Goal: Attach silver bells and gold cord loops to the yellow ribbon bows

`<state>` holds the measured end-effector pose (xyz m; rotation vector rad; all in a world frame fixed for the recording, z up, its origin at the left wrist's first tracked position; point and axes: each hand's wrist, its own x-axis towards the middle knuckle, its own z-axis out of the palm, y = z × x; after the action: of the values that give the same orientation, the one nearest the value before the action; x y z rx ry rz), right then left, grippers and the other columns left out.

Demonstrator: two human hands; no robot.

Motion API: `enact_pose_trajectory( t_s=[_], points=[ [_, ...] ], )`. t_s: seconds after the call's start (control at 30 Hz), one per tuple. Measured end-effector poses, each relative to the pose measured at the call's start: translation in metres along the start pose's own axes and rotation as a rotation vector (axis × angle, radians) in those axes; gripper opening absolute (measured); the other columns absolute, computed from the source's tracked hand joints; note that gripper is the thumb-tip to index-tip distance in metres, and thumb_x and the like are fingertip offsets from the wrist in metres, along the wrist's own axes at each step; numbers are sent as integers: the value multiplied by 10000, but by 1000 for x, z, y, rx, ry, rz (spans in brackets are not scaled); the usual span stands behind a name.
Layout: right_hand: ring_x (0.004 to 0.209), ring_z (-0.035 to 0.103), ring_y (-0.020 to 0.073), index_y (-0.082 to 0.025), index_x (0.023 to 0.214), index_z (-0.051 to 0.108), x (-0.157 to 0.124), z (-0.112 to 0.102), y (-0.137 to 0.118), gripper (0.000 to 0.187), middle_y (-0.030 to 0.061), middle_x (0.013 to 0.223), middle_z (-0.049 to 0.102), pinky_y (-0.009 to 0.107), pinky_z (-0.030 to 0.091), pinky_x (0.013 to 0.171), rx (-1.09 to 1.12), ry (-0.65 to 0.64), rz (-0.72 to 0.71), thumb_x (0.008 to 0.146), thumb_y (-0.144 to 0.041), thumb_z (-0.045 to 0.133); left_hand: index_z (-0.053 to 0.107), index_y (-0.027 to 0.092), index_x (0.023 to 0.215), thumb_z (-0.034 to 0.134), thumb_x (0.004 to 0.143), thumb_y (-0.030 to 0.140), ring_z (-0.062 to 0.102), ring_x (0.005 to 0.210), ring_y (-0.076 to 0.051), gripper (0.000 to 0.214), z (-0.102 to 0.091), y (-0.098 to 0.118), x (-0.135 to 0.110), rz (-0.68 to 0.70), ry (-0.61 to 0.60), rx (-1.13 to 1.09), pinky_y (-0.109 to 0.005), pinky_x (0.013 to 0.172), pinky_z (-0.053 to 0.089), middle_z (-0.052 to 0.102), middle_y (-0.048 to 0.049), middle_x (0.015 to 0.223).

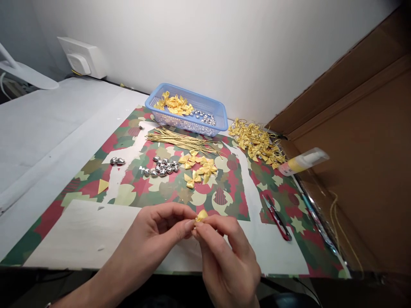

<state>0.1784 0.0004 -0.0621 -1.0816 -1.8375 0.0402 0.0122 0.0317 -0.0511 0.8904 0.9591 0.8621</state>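
Both my hands meet over the front of the table, pinching one small yellow ribbon bow (202, 215) between the fingertips. My left hand (157, 233) grips it from the left with thumb and forefinger. From the right, my right hand (226, 252) holds it with thumb and fingers closed. The bow's lower part is hidden by the fingers. Just beyond lie several loose yellow bows (201, 169) and a cluster of shiny silver bells or beads (161, 167). A bundle of gold cords (183, 141) stretches behind them.
A blue plastic basket (221, 126) with bows and silver pieces stands by the wall. Finished-looking corded bows (257, 141) are heaped at right, near a clear-capped bottle (303, 161). Red-handled snips (278, 218) lie at right, beside a cardboard wall (353, 149). Two silver pieces (117, 161) sit at left.
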Motion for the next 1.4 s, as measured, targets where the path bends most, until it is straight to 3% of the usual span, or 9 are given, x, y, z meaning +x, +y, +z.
enact_pose_trajectory(
  t_s=[0.2,0.33,0.5,0.6,0.83,1.0,1.1,1.2,1.4],
  points=[
    [940,676,175,-226,1181,686,-6,-5,4,392,66,1020,689,303,595,846,49,8,88,896,34,620,807,236,898,800,882,382,697,816,-155,148,-2,-2,0,-9,-17,25,-209,769,546,785,5,832],
    [842,701,138,-281,1112,677,-2,-14,8,205,41,1108,693,270,593,786,196,83,453,1005,-152,558,791,251,909,796,893,392,664,777,-124,143,-6,-6,0,-33,-41,-20,-189,758,522,739,28,783],
    [582,618,74,-245,1031,689,8,-19,6,162,2,931,681,210,528,596,664,-261,835,1033,-339,557,781,256,917,785,910,371,664,790,-118,115,-5,-6,0,-51,-98,-68,-183,759,509,749,28,807],
    [679,601,112,-229,966,705,8,-17,5,160,-12,790,629,217,481,625,686,-363,826,1015,-323,585,784,255,918,776,923,341,667,795,-121,86,-5,-5,0,-49,-127,-80,-185,757,508,755,23,820],
    [711,551,138,-212,832,638,1,-12,12,235,3,781,600,248,425,631,448,-318,636,1028,-268,521,802,241,890,806,899,312,640,748,-97,72,-7,-4,1,-81,-147,-142,-165,722,495,727,22,773],
    [642,509,112,-211,872,622,4,-15,11,227,12,859,594,226,427,565,495,-233,736,1027,-357,541,802,236,891,817,889,312,636,750,-95,77,-7,-4,1,-99,-142,-171,-160,723,496,730,20,775],
    [603,501,90,-222,1067,623,5,-16,6,252,50,1019,636,216,436,524,716,-309,890,1029,-454,535,801,227,899,807,899,296,634,750,-98,69,-6,-4,1,-94,-144,-172,-165,729,498,731,14,776],
    [567,446,89,-231,1087,585,6,-15,4,253,-27,753,570,195,359,500,888,-428,992,1021,-474,565,799,222,896,792,912,294,635,737,-103,74,-5,-2,1,-102,-150,-184,-176,729,502,732,10,757],
    [646,401,104,-199,927,643,10,-18,6,287,-34,733,488,226,338,576,818,-492,896,1011,-469,592,801,222,891,811,894,293,646,754,-111,72,-5,-1,1,-96,-137,-177,-177,732,503,749,8,779]
  ],
)
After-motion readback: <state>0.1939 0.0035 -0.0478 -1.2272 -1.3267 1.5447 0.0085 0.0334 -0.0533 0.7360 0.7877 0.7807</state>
